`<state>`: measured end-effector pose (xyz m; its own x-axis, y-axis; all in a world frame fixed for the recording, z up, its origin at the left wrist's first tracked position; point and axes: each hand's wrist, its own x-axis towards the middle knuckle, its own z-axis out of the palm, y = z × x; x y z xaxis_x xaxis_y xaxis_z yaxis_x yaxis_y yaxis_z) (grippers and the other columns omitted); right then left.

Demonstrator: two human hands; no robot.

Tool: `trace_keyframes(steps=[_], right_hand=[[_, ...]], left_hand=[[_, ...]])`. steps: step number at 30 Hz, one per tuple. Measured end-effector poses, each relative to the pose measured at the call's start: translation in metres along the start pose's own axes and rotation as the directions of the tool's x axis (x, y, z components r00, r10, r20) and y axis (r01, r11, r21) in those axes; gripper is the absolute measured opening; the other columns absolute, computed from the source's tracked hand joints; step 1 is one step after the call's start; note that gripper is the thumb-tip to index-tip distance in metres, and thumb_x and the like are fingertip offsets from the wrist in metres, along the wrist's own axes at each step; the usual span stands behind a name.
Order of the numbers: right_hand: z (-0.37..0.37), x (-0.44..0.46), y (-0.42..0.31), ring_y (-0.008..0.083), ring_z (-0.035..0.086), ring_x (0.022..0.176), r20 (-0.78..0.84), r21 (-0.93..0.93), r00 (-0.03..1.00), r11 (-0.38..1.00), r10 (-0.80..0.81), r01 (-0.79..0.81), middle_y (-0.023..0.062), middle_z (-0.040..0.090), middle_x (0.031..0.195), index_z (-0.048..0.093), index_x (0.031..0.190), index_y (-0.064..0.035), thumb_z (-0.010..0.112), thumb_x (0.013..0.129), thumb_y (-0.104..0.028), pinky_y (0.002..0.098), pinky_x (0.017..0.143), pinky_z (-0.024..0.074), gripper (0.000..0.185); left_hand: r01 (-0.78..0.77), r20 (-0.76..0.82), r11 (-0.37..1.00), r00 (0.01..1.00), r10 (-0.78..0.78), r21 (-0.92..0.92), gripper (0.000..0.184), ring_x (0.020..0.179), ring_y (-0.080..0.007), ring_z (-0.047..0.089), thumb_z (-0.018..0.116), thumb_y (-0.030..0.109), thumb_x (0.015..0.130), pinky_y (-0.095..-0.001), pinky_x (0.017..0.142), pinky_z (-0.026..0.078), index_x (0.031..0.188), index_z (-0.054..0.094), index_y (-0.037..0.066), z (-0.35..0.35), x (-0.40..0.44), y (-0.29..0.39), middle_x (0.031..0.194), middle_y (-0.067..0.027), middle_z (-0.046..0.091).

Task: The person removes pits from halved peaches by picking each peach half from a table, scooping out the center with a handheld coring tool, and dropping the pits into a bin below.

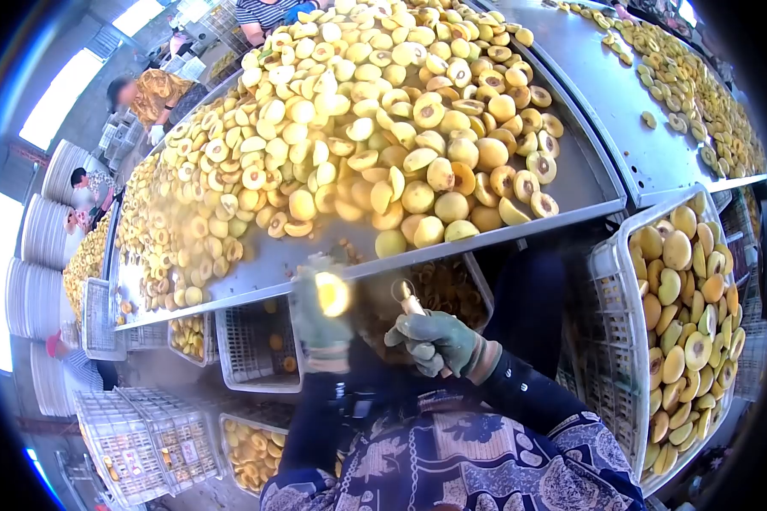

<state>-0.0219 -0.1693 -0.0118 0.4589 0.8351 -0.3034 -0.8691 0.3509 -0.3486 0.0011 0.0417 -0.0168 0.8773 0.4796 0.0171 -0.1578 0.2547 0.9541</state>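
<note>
My left hand [322,328], in a grey-green glove, is over the table's near edge and smeared by motion. A bright yellow peach half [332,294] shows against its fingers. Opposite it, my right hand [441,342], gloved the same way, is closed round the pale handle of a small pitting tool [409,300] whose metal loop points up and away. Just beyond both hands, a large heap of halved yellow peaches [341,128] covers much of the metal table [268,281]. Many halves show brown pit cavities.
On the right stands a white crate [609,298] full of peach halves. Below the table edge are a grey crate [260,345] and a container of brown scraps [443,289]. Stacked crates [145,434] stand at lower left. Several people work along the left side; another metal table [562,43] adjoins.
</note>
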Motion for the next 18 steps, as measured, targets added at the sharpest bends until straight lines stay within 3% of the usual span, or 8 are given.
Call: trace_keyframes(steps=[2, 3, 5, 7, 10, 12, 15, 18], right_hand=[[-0.015, 0.013, 0.002, 0.0082, 0.043, 0.042, -0.175, -0.046, 0.984, 0.999, -0.019, 0.011, -0.0014, 0.047, 0.059, 0.058, 0.105, 0.0015, 0.053, 0.095, -0.031, 0.0203, 0.038, 0.0353, 0.034], [-0.024, 0.021, 0.003, 0.0083, 0.044, 0.044, -0.26, -0.066, 0.965, 0.998, -0.036, 0.019, -0.0008, 0.048, 0.061, 0.058, 0.106, 0.001, 0.054, 0.094, -0.031, 0.0202, 0.04, 0.0355, 0.034], [-0.031, 0.023, -0.001, 0.0101, 0.046, 0.05, -0.33, -0.173, 0.943, 0.985, -0.039, -0.02, 0.0019, 0.053, 0.066, 0.058, 0.108, -0.0002, 0.054, 0.094, -0.031, 0.021, 0.044, 0.0371, 0.035], [-0.02, 0.019, -0.005, 0.0115, 0.046, 0.051, -0.39, -0.252, 0.919, 0.967, -0.058, -0.046, 0.0033, 0.054, 0.068, 0.057, 0.11, -0.0004, 0.055, 0.093, -0.032, 0.0221, 0.046, 0.0383, 0.035], [-0.044, 0.033, 0.007, 0.0148, 0.056, 0.053, -0.279, -0.11, 0.96, 0.994, -0.017, -0.015, 0.0048, 0.058, 0.074, 0.053, 0.101, -0.0128, 0.06, 0.088, -0.033, 0.0281, 0.036, 0.0392, 0.025], [-0.049, 0.032, 0.01, 0.017, 0.055, 0.052, -0.235, -0.04, 0.972, 0.999, 0.008, -0.018, 0.0084, 0.059, 0.077, 0.053, 0.101, -0.0102, 0.062, 0.088, -0.027, 0.0284, 0.038, 0.0407, 0.024], [-0.043, 0.022, 0.007, 0.017, 0.055, 0.053, -0.267, -0.021, 0.963, 1.0, -0.027, 0.022, 0.0098, 0.059, 0.077, 0.053, 0.102, -0.0079, 0.064, 0.088, -0.023, 0.0277, 0.041, 0.0428, 0.023], [-0.045, 0.015, 0.006, 0.0154, 0.054, 0.053, -0.331, -0.064, 0.942, 0.998, -0.049, 0.029, 0.008, 0.059, 0.073, 0.054, 0.1, -0.0066, 0.065, 0.088, -0.023, 0.0258, 0.045, 0.0439, 0.022]], left_hand=[[-0.391, 0.12, 0.721, 0.909, 0.398, 0.572, 0.039, 0.093, -0.0199, 0.065, 0.058, 0.03, 0.094, -0.0294, 0.072, 0.056, 0.119, 0.057, 0.0, -0.068, 0.028, 0.003, 0.108, -0.0117, 0.064], [-0.52, 0.361, 0.177, 0.763, 0.536, 0.836, 0.04, 0.092, -0.0197, 0.065, 0.058, 0.031, 0.094, -0.0271, 0.071, 0.055, 0.119, 0.058, -0.001, -0.105, 0.043, 0.008, 0.107, -0.0128, 0.064], [0.011, -0.153, 0.753, 0.981, 0.12, 0.658, 0.041, 0.095, -0.0237, 0.064, 0.062, 0.03, 0.091, -0.0298, 0.076, 0.053, 0.114, 0.062, -0.004, -0.15, 0.068, 0.023, 0.107, -0.017, 0.065], [-0.032, 0.047, -0.069, 0.971, 0.234, 0.997, 0.043, 0.097, -0.0269, 0.063, 0.065, 0.031, 0.088, -0.0349, 0.084, 0.049, 0.109, 0.063, -0.006, -0.141, 0.068, 0.049, 0.104, -0.0192, 0.066], [-0.37, 0.361, 0.122, 0.928, 0.087, 0.921, 0.036, 0.097, -0.0228, 0.061, 0.063, 0.029, 0.089, -0.0346, 0.087, 0.048, 0.109, 0.064, -0.001, -0.095, 0.086, 0.039, 0.104, -0.0143, 0.066], [-0.702, 0.662, 0.113, 0.705, 0.253, 0.704, 0.03, 0.101, -0.0288, 0.06, 0.063, 0.021, 0.088, -0.0372, 0.087, 0.049, 0.115, 0.061, 0.009, -0.05, 0.104, -0.001, 0.113, -0.0123, 0.061], [-0.405, 0.526, 0.547, 0.847, -0.077, 0.732, 0.063, 0.115, -0.0338, 0.056, 0.068, 0.038, 0.083, -0.0371, 0.095, 0.045, 0.135, 0.049, 0.007, 0.044, 0.114, -0.031, 0.134, -0.019, 0.051], [-0.594, 0.618, 0.171, 0.768, -0.171, 0.786, 0.06, 0.129, -0.0237, 0.046, 0.066, 0.027, 0.084, -0.0336, 0.105, 0.038, 0.135, 0.047, 0.003, 0.087, 0.126, -0.048, 0.14, -0.0156, 0.049]])
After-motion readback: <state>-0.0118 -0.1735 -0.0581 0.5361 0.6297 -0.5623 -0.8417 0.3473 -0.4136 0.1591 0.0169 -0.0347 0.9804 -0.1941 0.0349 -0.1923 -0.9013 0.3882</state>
